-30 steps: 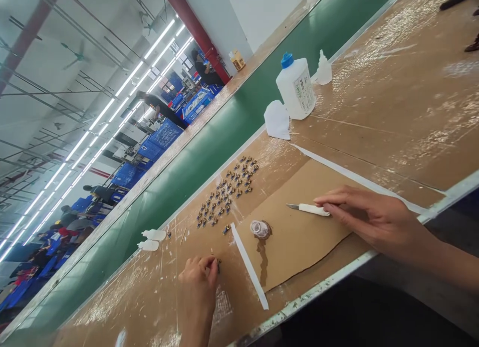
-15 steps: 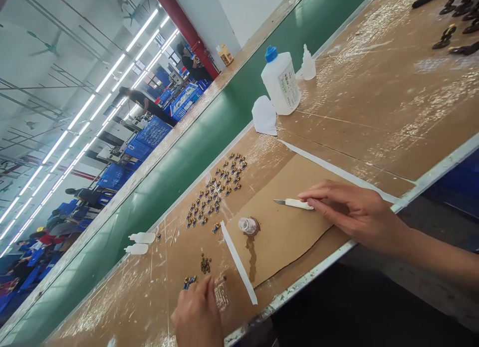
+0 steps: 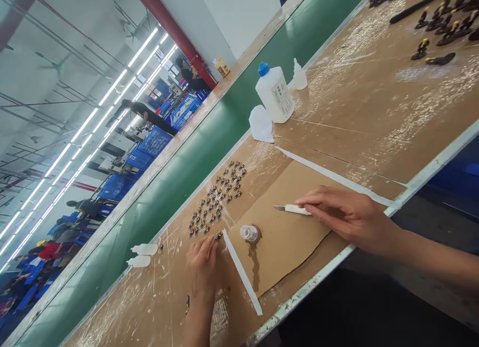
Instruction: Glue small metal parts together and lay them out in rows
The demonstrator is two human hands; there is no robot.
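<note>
My right hand (image 3: 348, 212) is closed on the white handle of a small craft knife (image 3: 297, 209), its blade lying low over the brown cardboard sheet (image 3: 295, 247). My left hand (image 3: 202, 257) has its fingers bent and pinched together, their tips at a small blue-and-gold piece (image 3: 219, 236) beside the cardboard's taped left edge. Beyond it, many similar small pieces (image 3: 213, 200) stand in loose rows. A small clear glass jar (image 3: 249, 232) stands on the cardboard, with a dark wet streak running from it. Another small piece (image 3: 187, 302) shows partly behind my left wrist.
Two white squeeze bottles (image 3: 144, 249) lie at the left. A large blue-capped bottle (image 3: 279, 95), a white cup-like item (image 3: 261, 123) and a small dropper bottle (image 3: 300, 75) stand at the back. Dark pieces (image 3: 445, 25) sit far right. Other people (image 3: 149, 115) work in the distance.
My left hand has moved away from me, from the small dark parts to the piece near the rows. My right hand still holds the knife. The view has shifted slightly.
</note>
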